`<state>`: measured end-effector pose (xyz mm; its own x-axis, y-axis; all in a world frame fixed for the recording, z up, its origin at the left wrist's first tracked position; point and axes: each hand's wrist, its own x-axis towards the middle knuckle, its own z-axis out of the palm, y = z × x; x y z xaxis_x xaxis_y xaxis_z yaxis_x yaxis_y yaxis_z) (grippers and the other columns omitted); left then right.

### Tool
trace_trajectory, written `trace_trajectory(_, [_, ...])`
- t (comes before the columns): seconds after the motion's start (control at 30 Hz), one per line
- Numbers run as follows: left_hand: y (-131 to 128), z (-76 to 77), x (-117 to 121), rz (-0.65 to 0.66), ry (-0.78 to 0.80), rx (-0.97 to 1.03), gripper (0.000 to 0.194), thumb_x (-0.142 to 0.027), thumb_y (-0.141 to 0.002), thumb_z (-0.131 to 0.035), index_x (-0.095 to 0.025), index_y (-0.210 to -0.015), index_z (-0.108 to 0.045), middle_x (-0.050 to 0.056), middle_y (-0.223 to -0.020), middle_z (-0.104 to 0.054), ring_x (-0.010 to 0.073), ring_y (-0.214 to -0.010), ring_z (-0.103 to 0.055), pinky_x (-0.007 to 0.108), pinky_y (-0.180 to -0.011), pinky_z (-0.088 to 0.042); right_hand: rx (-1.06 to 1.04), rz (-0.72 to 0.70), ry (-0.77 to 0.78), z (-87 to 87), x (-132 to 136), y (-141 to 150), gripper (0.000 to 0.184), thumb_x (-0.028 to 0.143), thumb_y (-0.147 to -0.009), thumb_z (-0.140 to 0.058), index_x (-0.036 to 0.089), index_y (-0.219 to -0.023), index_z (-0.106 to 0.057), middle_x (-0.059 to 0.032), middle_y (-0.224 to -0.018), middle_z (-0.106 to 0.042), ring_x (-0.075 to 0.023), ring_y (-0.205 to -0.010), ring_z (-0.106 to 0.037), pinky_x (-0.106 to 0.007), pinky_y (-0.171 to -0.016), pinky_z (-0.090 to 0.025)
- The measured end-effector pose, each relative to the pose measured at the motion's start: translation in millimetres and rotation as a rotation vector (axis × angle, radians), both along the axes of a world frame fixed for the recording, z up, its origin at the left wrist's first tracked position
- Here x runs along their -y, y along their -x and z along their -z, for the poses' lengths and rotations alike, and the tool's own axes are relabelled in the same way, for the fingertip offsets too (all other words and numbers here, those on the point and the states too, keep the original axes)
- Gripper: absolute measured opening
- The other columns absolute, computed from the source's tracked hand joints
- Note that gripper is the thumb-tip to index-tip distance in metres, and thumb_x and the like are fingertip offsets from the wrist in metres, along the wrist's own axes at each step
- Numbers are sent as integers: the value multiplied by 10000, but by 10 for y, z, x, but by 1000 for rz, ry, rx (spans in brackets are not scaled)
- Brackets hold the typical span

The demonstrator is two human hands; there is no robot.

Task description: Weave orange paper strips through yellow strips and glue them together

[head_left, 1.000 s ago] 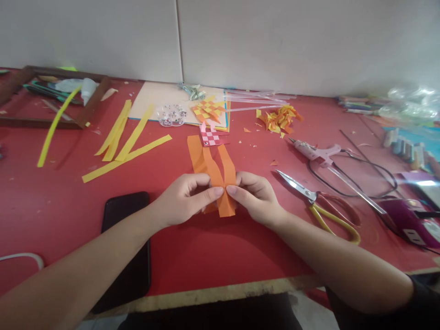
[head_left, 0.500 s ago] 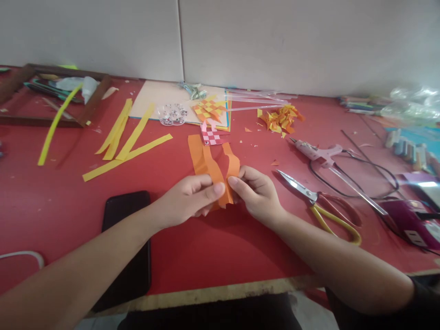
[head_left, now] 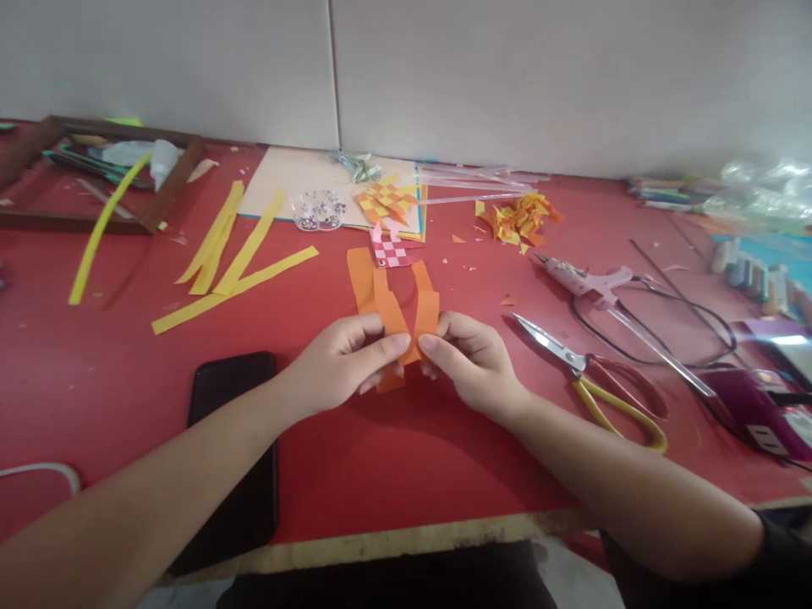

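Two orange paper strips are pinched between thumbs and fingers just above the red table. My left hand [head_left: 355,355] is closed on the left orange paper strip [head_left: 390,311]. My right hand [head_left: 466,351] is closed on the right orange paper strip [head_left: 427,306], whose upper part is bent. The lower ends of the two strips come close together between the thumbs; whether they are joined I cannot tell. Another orange strip [head_left: 360,275] lies behind my left fingers, partly hidden. Just beyond the strips sits a pink-and-red woven paper fish [head_left: 388,249].
Yellow paper strips [head_left: 254,279] and a black phone [head_left: 234,389] lie left. Scissors [head_left: 571,359], a pink glue gun [head_left: 593,286] and its cable are right. Behind are an orange-yellow woven piece [head_left: 385,201], googly eyes [head_left: 318,210], paper scraps [head_left: 520,222] and a wooden frame [head_left: 82,222].
The two held strips have straightened and their lower ends have shifted up. My right hand has moved slightly left and down, bringing the thumbs nearer each other.
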<state>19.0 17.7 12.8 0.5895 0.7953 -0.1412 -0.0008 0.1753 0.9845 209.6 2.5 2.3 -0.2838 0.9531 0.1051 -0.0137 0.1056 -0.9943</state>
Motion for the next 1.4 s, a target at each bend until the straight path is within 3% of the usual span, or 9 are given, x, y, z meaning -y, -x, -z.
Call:
trace_trajectory(0.13, [-14, 25, -13, -140, 73, 7, 248, -358, -930, -562, -146, -801, -563, -33, -686, -573, 24, -428, -401, 175, -420, -330, -44, 133, 39, 39, -19, -16, 324, 420, -896, -632, 202, -695, -501, 37, -579, -592, -70, -486, -507, -205, -488, -424])
trace_trajectory(0.23, [-11, 32, -18, -122, 90, -38, 278, -381, -918, -586, -146, -771, -562, -34, -673, -587, 19, -419, -404, 166, -414, -321, -88, 161, 59, 41, -30, -34, 336, 451, -889, -634, 206, -701, -503, 43, -578, -589, -69, -477, -496, -207, -482, -421])
trace_trajectory(0.4, [5, -8, -10, 62, 15, -204, 280, -393, -851, -669, -142, -741, -613, -9, -649, -631, 43, -450, -459, 173, -437, -353, -26, 8, 60, 1, -24, -23, 325, 406, -860, -674, 190, -670, -523, 43, -557, -565, -68, -488, -501, -205, -481, -403])
trace_trajectory(0.6, [19, -62, 3, 112, 68, -195, 105, -239, -839, -555, -167, -769, -589, -35, -602, -582, 59, -441, -454, 179, -423, -352, 45, -37, 103, 24, -48, -26, 308, 356, -832, -705, 180, -658, -523, 49, -561, -531, -57, -494, -458, -203, -469, -355])
trace_trajectory(0.83, [-1, -18, 16, 67, -18, -255, 370, -432, -951, -444, -170, -702, -523, -46, -466, -492, 68, -399, -426, 187, -416, -323, -88, -207, 283, 66, -74, -44, 288, 372, -760, -787, 173, -820, -587, 52, -627, -558, -50, -481, -474, -187, -440, -373])
trace_trajectory(1.03, [42, -56, 42, 363, -31, -306, 391, -398, -939, -480, -176, -618, -460, -54, -492, -443, 69, -429, -377, 208, -427, -280, -231, -99, 422, 53, -91, -39, 321, 477, -797, -725, 168, -840, -650, 51, -582, -513, -54, -467, -443, -179, -398, -332])
trace_trajectory(1.13, [57, -57, 47, 414, -74, -367, 419, -412, -911, -531, -177, -589, -401, -61, -543, -357, 74, -487, -307, 229, -460, -242, -230, -47, 437, 16, -90, -30, 277, 434, -773, -751, 173, -805, -664, 66, -547, -486, -37, -435, -382, -171, -388, -285])
trace_trajectory(1.27, [39, -49, 59, 356, -130, -334, 340, -451, -893, -569, -171, -704, -539, -46, -631, -443, 96, -564, -383, 236, -515, -302, -172, 11, 405, 7, -84, -33, 252, 423, -752, -759, 189, -796, -677, 44, -586, -559, -63, -467, -450, -204, -435, -363])
trace_trajectory(1.4, [0, -23, 65, 112, -150, -249, 306, -484, -881, -595, -178, -882, -597, -36, -706, -521, 105, -598, -462, 227, -524, -350, -87, 20, 342, 35, -87, -33, 265, 445, -774, -735, 195, -856, -710, 13, -684, -639, -78, -499, -491, -230, -469, -406])
